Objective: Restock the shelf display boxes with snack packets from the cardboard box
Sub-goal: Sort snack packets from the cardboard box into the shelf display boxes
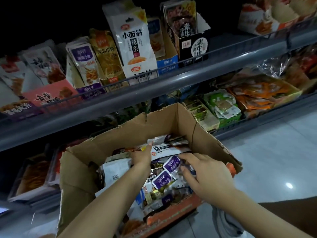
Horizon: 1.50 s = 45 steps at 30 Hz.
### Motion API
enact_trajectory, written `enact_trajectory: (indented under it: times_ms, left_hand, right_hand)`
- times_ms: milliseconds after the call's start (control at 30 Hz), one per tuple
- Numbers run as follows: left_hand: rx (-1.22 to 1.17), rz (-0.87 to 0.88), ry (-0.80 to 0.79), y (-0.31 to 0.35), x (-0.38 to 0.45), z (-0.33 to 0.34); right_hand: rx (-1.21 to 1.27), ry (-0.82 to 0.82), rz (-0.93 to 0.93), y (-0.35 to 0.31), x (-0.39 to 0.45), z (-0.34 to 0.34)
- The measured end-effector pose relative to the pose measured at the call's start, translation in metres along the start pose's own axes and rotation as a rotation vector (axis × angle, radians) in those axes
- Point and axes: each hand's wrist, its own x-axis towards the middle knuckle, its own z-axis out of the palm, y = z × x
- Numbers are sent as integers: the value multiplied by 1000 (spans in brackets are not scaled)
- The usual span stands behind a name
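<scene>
An open cardboard box (137, 129) stands on the floor below the shelves, full of mixed snack packets. Both my hands are inside it. My left hand (142, 156) reaches into the pile with a finger stretched over a white packet (164, 148). My right hand (202, 170) has its fingers curled round purple-labelled packets (171, 164); a second purple packet (161, 180) lies just below. On the upper shelf a purple display box (89, 91) holds the same purple packets (82, 57).
The grey shelf rail (171, 83) crosses the view above the box. Other display boxes stand along it: pink (49, 95), white (135, 73), blue (167, 63), black (193, 48). Lower shelves hold green and orange packets (221, 103). Tiled floor (274, 160) lies right.
</scene>
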Motion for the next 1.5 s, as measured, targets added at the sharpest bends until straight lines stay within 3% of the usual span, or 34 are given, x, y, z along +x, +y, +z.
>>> enact_trajectory:
  times_ms: [233, 367, 667, 900, 1067, 1200, 1500]
  left_hand:
    - [-195, -125, -224, 25, 13, 16]
    - [-195, -209, -235, 29, 21, 27]
    - [-258, -251, -250, 21, 23, 31]
    - [-189, -289, -207, 13, 19, 21]
    - [-235, -268, -261, 7, -6, 17]
    - [-328, -86, -194, 2, -11, 17]
    - [20, 600, -278, 32, -73, -43]
  right_hand:
    - [-19, 7, 46, -1, 2, 2]
    - [-35, 61, 50, -1, 4, 4]
    - [-15, -48, 93, -1, 3, 5]
    - [-41, -15, 84, -2, 4, 8]
    - [-25, -47, 72, -5, 5, 6]
    - [2, -53, 51, -6, 6, 3]
    - [69, -67, 53, -20, 15, -3]
